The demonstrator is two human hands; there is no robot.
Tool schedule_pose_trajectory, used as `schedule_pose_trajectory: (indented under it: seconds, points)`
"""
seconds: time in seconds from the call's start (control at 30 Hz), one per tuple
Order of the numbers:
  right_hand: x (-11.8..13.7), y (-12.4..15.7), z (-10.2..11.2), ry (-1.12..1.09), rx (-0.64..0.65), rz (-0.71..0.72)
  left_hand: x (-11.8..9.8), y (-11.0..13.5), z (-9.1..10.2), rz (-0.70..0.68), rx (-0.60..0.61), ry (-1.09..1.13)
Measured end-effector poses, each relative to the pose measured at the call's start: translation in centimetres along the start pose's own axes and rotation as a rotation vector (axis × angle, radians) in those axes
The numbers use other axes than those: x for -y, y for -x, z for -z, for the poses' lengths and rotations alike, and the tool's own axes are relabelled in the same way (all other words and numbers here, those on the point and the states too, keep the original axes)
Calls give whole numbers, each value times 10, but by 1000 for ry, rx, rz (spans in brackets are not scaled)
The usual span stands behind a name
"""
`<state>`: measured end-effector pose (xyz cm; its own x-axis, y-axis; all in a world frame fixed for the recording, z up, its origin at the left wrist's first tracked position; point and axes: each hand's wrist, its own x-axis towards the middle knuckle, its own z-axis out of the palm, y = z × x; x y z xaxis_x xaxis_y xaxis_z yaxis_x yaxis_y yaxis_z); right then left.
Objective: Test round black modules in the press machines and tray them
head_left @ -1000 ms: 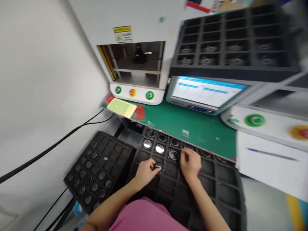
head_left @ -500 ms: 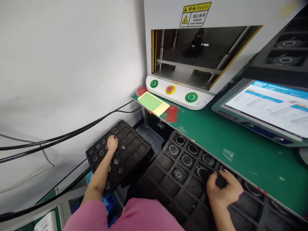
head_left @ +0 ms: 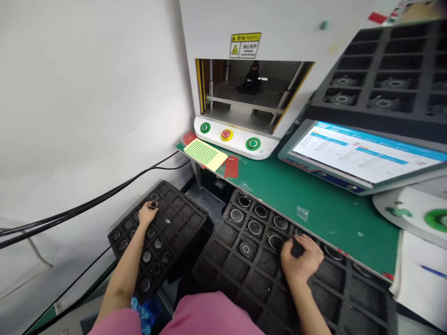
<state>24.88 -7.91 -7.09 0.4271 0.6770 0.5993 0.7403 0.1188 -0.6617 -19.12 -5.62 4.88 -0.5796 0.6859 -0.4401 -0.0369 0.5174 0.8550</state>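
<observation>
My left hand (head_left: pixel 148 215) is over the left black foam tray (head_left: pixel 181 204). Its fingertips pinch a small round watch part (head_left: pixel 154 204), just above the cells. Several similar round parts (head_left: pixel 159 243) sit in that tray's cells. My right hand (head_left: pixel 303 258) hangs over the right black foam tray (head_left: pixel 240 270), its thumb and fingers curled round a dark patch. Whether that is a held piece or the tray behind is hard to make out. Round watch cases (head_left: pixel 254 227) lie in the far rows near this hand. One case (head_left: pixel 246 249) shows its back with a ringed centre.
Behind the trays runs a green bench (head_left: pixel 272 181) with a yellow sheet of green dots (head_left: pixel 206 153), a red sheet (head_left: pixel 231 166) and a clear plastic scrap (head_left: pixel 302 213). A white press (head_left: pixel 233 125) and a monitor (head_left: pixel 363 153) stand there. Black cables (head_left: pixel 139 179) cross the left wall.
The view has swung right, so more of the bench and monitor shows. My left hand has lifted slightly, and a round part now shows at its fingertips. My right hand keeps its curled pose.
</observation>
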Motion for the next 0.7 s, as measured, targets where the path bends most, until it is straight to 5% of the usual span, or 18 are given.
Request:
schedule_pose_trajectory:
  seconds: [0.13, 0.43, 0.57, 0.7]
  points:
    - [27, -12, 3, -102, 84, -83, -7, 15, -38, 13, 256, 214]
    - [124, -54, 25, -607, 482, -250, -16, 117, -149, 217, 1102, 388]
    - [136, -62, 38, -706, 488, -296, -16, 135, -174, 313, 1260, 353]
    - [129, -66, 59, -713, 395, -318, -13, 138, -181, 358, 1267, 356]
